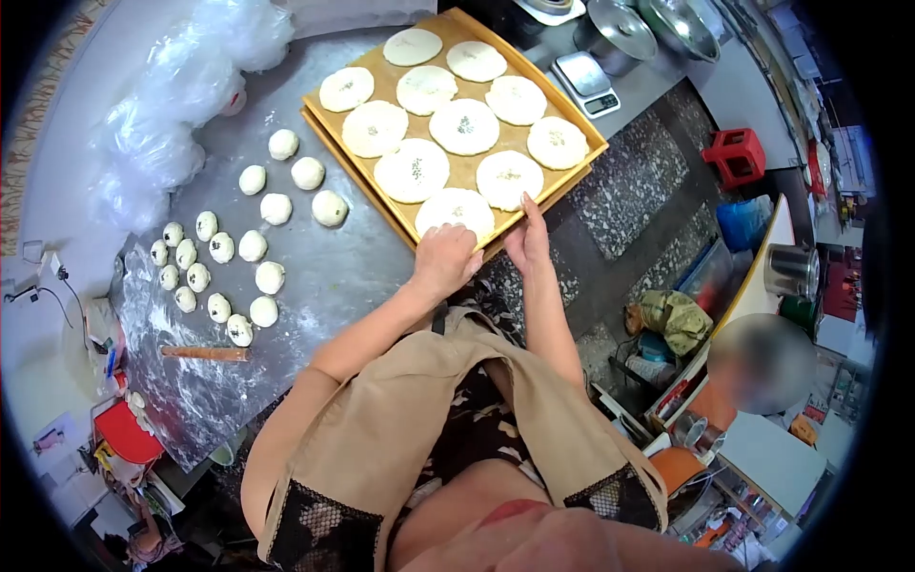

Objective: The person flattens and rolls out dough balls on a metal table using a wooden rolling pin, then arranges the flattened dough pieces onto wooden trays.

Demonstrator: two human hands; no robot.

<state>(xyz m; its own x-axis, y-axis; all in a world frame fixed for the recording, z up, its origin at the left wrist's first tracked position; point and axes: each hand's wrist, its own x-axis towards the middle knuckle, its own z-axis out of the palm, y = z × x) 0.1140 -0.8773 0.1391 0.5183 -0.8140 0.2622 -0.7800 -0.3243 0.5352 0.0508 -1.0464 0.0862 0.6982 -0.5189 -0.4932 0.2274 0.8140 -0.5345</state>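
Note:
A wooden tray [593,145] holds several flat dough rounds [464,127], some with dark specks in the middle. Its near corner is between my two hands. My left hand [447,261] is closed over the near rim, its knuckles against the edge of the closest dough round [456,212]; its fingertips are mostly hidden. At the right of that corner, my right hand [530,240] grips the tray's side, one finger reaching up along the edge. Several round dough balls [275,209] lie left of the tray on the floured metal table [324,276]; the smaller ones show dark filling.
A wooden rolling pin [204,354] lies at the table's left. Clear plastic bags [181,105] are heaped at the back left. Beyond the tray are a digital scale [585,84] and metal pots [620,36]. A red stool [736,157] stands on the floor; another person [761,367] is at right.

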